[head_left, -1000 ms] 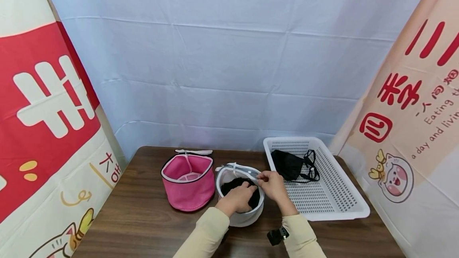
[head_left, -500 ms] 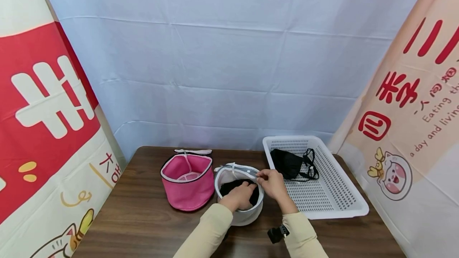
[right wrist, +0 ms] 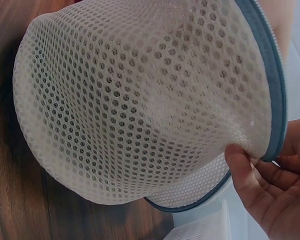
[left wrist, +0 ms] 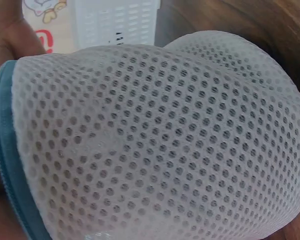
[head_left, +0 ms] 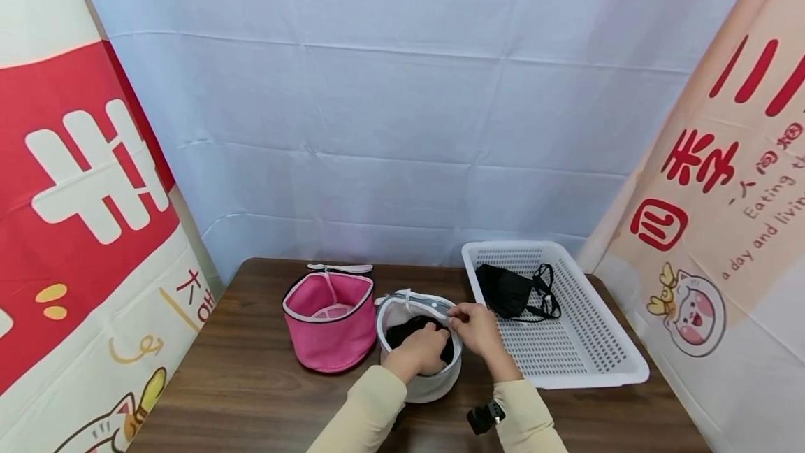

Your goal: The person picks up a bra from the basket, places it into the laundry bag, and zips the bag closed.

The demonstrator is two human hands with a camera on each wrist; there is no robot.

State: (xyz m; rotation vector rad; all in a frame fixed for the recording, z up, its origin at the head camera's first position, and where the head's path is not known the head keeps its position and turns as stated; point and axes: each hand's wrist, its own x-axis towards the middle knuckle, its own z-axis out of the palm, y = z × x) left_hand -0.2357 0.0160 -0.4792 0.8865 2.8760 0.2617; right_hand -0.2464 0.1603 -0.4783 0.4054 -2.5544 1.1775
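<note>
In the head view a white mesh laundry bag [head_left: 434,388] with a grey-blue zipper edge stands open on the table, with black cloth [head_left: 402,333] inside. My left hand [head_left: 420,351] reaches into it and rests on the cloth, its fingertips partly hidden. At the bag's right rim my right hand [head_left: 474,327] pinches the edge between thumb and fingers. The right wrist view shows that pinch close up, with the right thumb on the mesh [right wrist: 140,110] just below the zipper band. Mesh wall [left wrist: 160,135] fills most of the left wrist view.
Left of the white bag stands a pink laundry bag [head_left: 330,344] with its top open and its lid folded back. To the right, a white perforated basket [head_left: 585,362] holds a black fabric item [head_left: 503,291] with thin straps. A pale blue cloth [head_left: 402,124] hangs behind the brown table [head_left: 251,383].
Both hands keep nearly the same places, the left in the white bag and the right at its rim. The bags and basket stay put; the head view shifts only slightly.
</note>
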